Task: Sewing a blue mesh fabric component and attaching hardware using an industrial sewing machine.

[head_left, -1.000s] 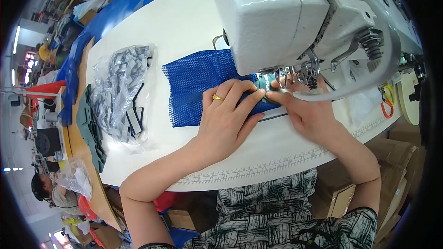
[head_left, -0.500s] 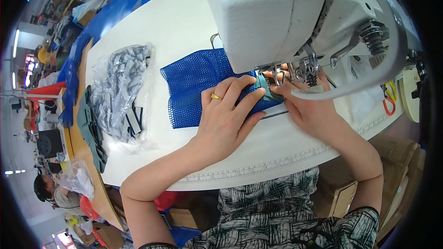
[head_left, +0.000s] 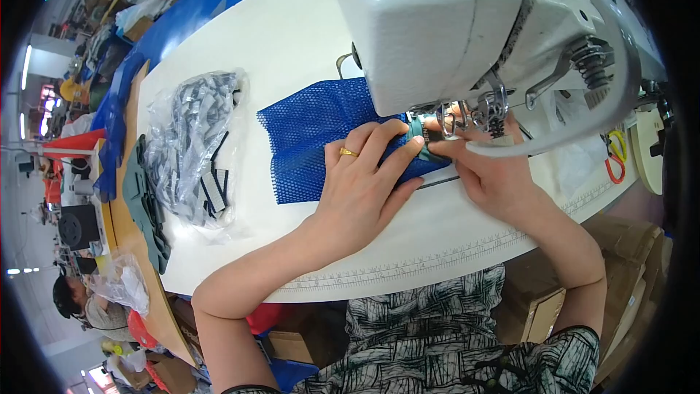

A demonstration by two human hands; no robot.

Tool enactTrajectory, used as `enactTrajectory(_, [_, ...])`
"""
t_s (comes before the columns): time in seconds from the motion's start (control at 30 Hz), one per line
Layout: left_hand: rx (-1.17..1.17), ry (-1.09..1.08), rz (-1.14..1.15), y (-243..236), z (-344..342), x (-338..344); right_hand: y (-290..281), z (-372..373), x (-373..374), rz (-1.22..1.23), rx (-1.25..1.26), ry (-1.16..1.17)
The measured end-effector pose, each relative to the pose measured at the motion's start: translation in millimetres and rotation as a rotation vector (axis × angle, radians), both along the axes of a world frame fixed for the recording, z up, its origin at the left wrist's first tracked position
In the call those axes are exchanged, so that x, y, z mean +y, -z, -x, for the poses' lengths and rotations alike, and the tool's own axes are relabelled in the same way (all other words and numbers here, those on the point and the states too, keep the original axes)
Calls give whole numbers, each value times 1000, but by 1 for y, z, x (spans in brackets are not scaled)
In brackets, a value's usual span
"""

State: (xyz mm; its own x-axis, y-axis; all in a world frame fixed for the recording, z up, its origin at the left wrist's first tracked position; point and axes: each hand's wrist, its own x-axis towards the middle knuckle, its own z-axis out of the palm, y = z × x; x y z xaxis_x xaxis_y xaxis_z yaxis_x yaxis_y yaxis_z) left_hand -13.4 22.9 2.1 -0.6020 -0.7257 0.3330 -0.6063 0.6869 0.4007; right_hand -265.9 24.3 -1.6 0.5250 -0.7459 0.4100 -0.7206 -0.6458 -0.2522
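A piece of blue mesh fabric [head_left: 300, 138] lies on the white sewing table [head_left: 292, 248], its right end under the head of a white sewing machine [head_left: 430, 36]. My left hand [head_left: 357, 179], with a gold ring, rests on the mesh with its fingers spread and fingertips pressing at a teal fabric strip [head_left: 415, 128]. On the strip's right side, my right hand [head_left: 496, 175] pinches it close to the presser foot. Machine parts partly hide the right fingertips. A small dark label with pale marks shows between the hands.
A clear plastic bag [head_left: 193, 146] of dark and pale strips lies to the left. Dark green fabric pieces [head_left: 146, 204] hang over the table's left edge. Yellow-and-red-handled scissors [head_left: 617, 155] lie at the right. Cardboard boxes [head_left: 620, 277] stand below. A person [head_left: 102, 306] sits far left.
The mesh and both hands have shifted slightly right in the picture, as has the machine head. My right fingers have moved a little along the teal strip, and more of the label shows.
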Motion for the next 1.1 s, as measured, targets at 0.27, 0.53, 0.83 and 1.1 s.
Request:
enactTrajectory(0.27, [8, 5, -24, 1, 2, 1, 0, -4, -2, 73, 80, 111])
enactTrajectory(0.53, [-4, -28, -63, -1, 4, 6, 6, -4, 1, 77, 84, 124])
enactTrajectory(0.83, [-5, -29, -131, -4, 2, 3, 6, -4, -2, 120, 11, 108])
enactTrajectory(1.1, [-10, -18, -26, -2, 2, -3, 6, -3, -1, 126, 45, 125])
